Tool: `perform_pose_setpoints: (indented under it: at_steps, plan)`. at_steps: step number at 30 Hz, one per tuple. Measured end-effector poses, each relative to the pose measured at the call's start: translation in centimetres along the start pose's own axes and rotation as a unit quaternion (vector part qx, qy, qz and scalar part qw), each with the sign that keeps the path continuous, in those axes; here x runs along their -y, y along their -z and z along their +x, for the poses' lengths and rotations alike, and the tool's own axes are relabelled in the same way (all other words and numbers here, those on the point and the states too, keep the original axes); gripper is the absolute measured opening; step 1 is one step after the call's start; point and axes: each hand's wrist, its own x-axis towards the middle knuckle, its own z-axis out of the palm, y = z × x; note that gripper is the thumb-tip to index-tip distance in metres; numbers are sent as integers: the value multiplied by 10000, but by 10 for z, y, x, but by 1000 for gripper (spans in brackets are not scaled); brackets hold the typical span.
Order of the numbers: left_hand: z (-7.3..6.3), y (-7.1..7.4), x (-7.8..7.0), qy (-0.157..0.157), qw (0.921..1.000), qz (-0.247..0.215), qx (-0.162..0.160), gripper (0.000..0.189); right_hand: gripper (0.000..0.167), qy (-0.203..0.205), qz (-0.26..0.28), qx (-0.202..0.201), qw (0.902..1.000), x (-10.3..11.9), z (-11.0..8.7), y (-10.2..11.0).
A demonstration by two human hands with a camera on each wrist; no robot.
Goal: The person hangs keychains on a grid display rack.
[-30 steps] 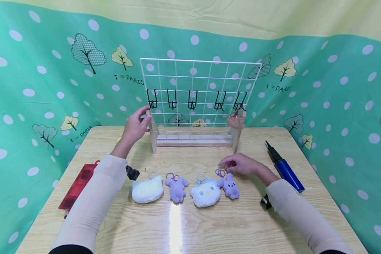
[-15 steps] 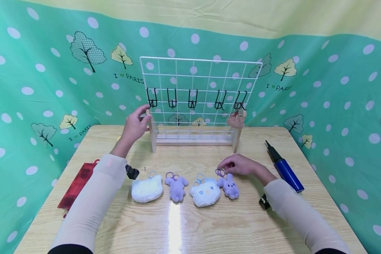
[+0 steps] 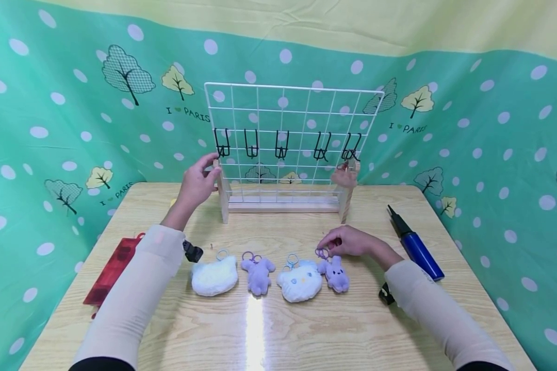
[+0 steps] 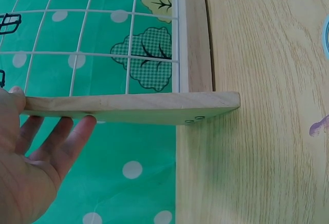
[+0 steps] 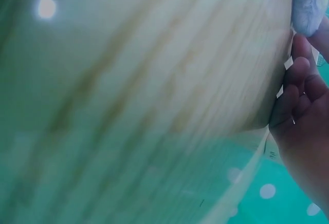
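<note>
Rabbit plush (image 3: 336, 277), blue pump (image 3: 421, 255), sleeve (image 3: 132, 293) across red case (image 3: 115, 268)

A green cloth (image 3: 487, 154) with pale dots hangs behind and on both sides of the wood-grain table (image 3: 353, 330), printed with checked and yellow trees (image 3: 127, 72) and the words "I PARIS" (image 3: 187, 114), below a plain pale-yellow band (image 3: 306, 20). On the table's right side lies a blue pump (image 3: 415, 245), its black nozzle (image 3: 399, 221) pointing toward the back. Near the left edge lies a see-through red object (image 3: 116, 268), partly covered, its kind unclear, and a bright streak of light (image 3: 255, 330) shines on the tabletop near the front.
</note>
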Motion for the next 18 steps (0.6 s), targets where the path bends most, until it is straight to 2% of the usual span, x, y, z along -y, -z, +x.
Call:
perform_pose_setpoints:
  at_steps: [12,18]
  plan:
    - [-1,1,-1,68,10000,-39,27,49,24,-2,-246,25,9997,3,1,2]
    - [-1,1,-1,65,10000,-32,40,49,20,-133,-347,46,9993,5,1,2]
